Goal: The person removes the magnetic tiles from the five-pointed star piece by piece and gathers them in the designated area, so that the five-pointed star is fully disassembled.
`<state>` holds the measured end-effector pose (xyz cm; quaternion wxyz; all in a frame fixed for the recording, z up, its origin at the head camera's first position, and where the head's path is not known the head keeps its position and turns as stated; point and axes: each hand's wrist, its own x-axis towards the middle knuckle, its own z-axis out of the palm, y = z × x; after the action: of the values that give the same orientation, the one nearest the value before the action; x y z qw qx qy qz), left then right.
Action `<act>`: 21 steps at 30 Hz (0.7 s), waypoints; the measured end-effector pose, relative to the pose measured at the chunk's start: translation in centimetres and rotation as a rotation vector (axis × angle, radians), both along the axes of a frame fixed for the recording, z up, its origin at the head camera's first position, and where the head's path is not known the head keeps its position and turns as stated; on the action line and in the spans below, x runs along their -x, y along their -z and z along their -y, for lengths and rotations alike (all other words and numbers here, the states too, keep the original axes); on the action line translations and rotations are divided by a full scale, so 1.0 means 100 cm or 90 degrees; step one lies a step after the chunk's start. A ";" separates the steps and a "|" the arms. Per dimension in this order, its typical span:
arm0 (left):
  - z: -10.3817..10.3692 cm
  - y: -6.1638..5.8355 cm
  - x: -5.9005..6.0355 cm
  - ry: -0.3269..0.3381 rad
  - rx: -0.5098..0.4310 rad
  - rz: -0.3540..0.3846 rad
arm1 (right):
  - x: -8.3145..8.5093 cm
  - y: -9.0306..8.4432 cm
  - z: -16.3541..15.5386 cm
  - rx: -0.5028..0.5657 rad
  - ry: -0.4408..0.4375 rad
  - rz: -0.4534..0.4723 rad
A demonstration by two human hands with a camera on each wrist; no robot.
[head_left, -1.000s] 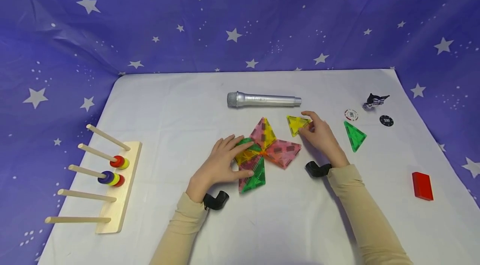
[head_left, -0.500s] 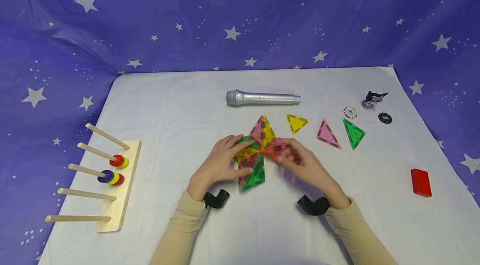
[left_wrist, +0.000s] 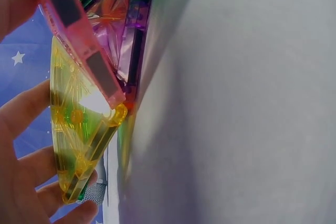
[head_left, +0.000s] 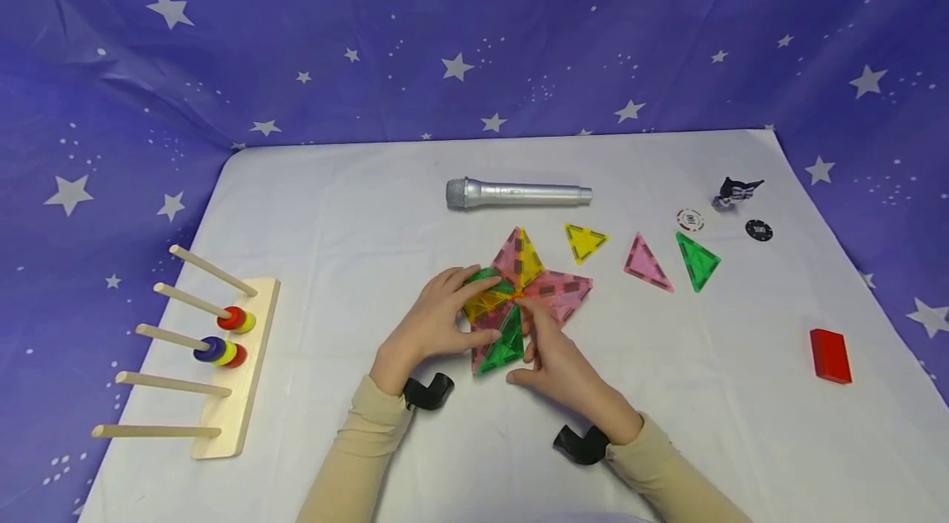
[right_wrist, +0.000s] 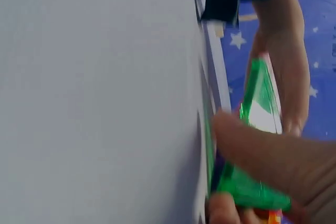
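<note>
A star-like build of see-through magnetic tiles in pink (head_left: pixel 563 292), yellow and green (head_left: pixel 507 342) stands mid-table. In the left wrist view its pink (left_wrist: pixel 100 66) and yellow (left_wrist: pixel 73 119) tiles lean together. My left hand (head_left: pixel 437 325) rests spread over the build's left side, thumb by the pink and green tiles, other fingers along the yellow one. At the front right of the build is my right hand (head_left: pixel 559 362), index finger reaching to the centre, thumb apart from it near the tabletop. In the right wrist view its blurred thumb (right_wrist: pixel 262 150) crosses the green tile (right_wrist: pixel 252 182).
Loose yellow (head_left: pixel 586 242), pink (head_left: pixel 647 263) and green (head_left: pixel 697 261) triangle tiles lie to the right. Behind is a silver microphone (head_left: pixel 519 193). A wooden peg rack (head_left: pixel 245 391) stands left; chips (head_left: pixel 759 230), a small figure (head_left: pixel 737 193) and a red block (head_left: pixel 830 356) lie right.
My right hand let go of the loose yellow tile, leaving it on the table, and came left and nearer to the build's front right. My left hand stayed in place.
</note>
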<state>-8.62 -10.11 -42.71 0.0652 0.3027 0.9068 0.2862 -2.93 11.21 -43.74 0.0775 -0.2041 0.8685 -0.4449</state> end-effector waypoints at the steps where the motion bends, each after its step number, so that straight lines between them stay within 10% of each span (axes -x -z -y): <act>1: 0.000 0.000 0.000 -0.002 0.000 0.004 | -0.001 0.001 0.003 -0.014 0.008 -0.009; 21: -0.001 -0.002 0.000 -0.010 -0.004 -0.002 | 0.003 0.006 0.008 -0.068 0.063 -0.128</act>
<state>-8.62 -10.02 -42.54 0.0608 0.2961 0.9083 0.2892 -3.21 10.44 -44.35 -0.0211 -0.2005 0.9032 -0.3788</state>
